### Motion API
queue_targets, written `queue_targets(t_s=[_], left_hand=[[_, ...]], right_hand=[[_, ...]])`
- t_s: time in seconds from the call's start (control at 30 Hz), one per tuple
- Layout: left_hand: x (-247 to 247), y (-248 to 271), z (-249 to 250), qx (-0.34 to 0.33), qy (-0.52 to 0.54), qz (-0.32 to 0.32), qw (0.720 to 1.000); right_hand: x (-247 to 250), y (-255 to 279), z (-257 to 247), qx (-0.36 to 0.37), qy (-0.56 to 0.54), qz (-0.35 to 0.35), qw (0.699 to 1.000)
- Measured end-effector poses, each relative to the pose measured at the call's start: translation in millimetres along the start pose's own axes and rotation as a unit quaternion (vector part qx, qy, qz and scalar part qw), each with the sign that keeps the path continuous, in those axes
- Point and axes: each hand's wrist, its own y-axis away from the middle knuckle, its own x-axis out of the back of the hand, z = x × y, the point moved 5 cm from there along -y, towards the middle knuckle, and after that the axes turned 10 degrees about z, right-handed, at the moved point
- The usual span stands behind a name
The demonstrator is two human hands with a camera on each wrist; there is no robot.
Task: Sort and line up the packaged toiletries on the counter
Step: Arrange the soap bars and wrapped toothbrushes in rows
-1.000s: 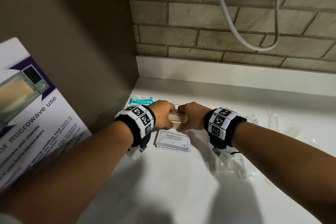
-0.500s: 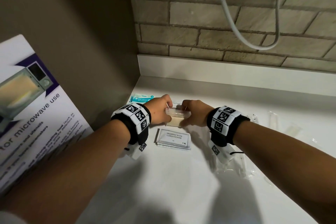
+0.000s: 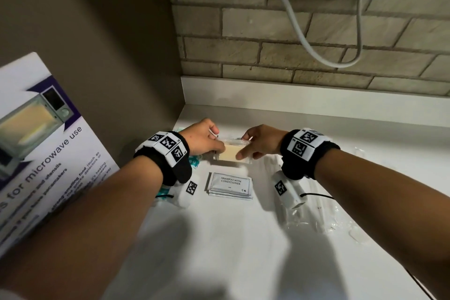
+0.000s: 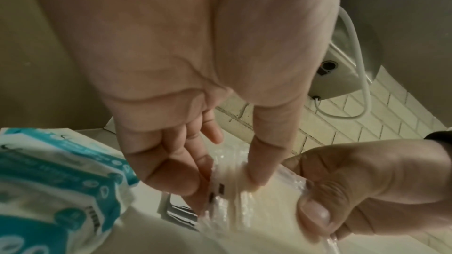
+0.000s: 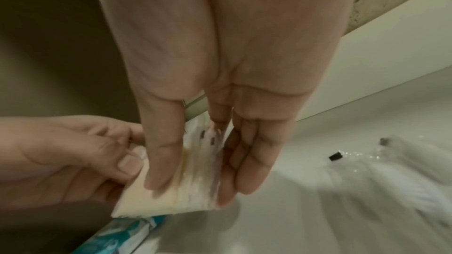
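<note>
A white counter point(image 3: 243, 238) runs into a corner under a brick wall point(image 3: 304, 39), and near that back-left corner both hands hold one clear-wrapped cream soap bar point(image 3: 230, 153) between them, its long axis running left to right, just behind the shampoo sachets point(image 3: 230, 184). The left hand point(image 3: 203, 137) pinches its left end, thumb on top and fingers narrow. The right hand point(image 3: 261, 141) pinches the right end likewise, equally near.

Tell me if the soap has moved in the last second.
No. The soap stays just beyond the shampoo sachet, pinched between the left hand and right hand.
</note>
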Motion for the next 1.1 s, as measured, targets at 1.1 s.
queue_targets(t_s=[1.1], left_hand=[[-16, -4, -6, -0.011, -0.173, 0.019, 0.985]], right_hand=[[-19, 5, 11, -0.086, 0.006, 0.066, 0.994]])
